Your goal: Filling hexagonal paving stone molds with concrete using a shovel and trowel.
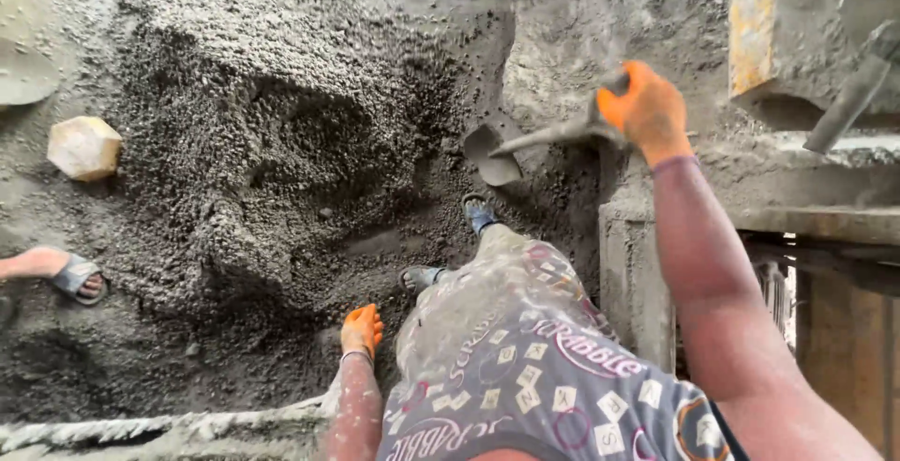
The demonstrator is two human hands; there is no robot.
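R hand [647, 109] in an orange rubber glove, fingers wrapped tight round the grey, cement-caked shaft of a long-handled shovel [548, 135]. Blade sits low, tip resting at the edge of the big dark-grey heap of wet gravelly concrete mix [272, 151], just ahead of the person's sandalled feet [478, 212]. L hand [362, 328], also orange-gloved, hangs down by the left leg; fingers look loosely curled, holding nothing, well apart from the shaft.

Doing this well, as I judge it:
- One hand on a shovel is weak w/ mix this heavy. L hand belongs lower on the shaft, nearer the blade, for leverage.
- Drive the blade in flat along the ground under the heap's edge, not down into the top; wet mix slides off a tilted blade.
- Feet are v. close to the blade tip & only in open sandals: keep toes back from the cutting line.
- Another person's sandalled foot [70, 275] stands at the far left of the heap, so swing away from that side.
- Pale yellowish stone block [84, 147] lies at the heap's left edge, well clear of the blade.
- Grey concrete ledge [825, 180] is just beside the R arm; watch the elbow on the back-swing.
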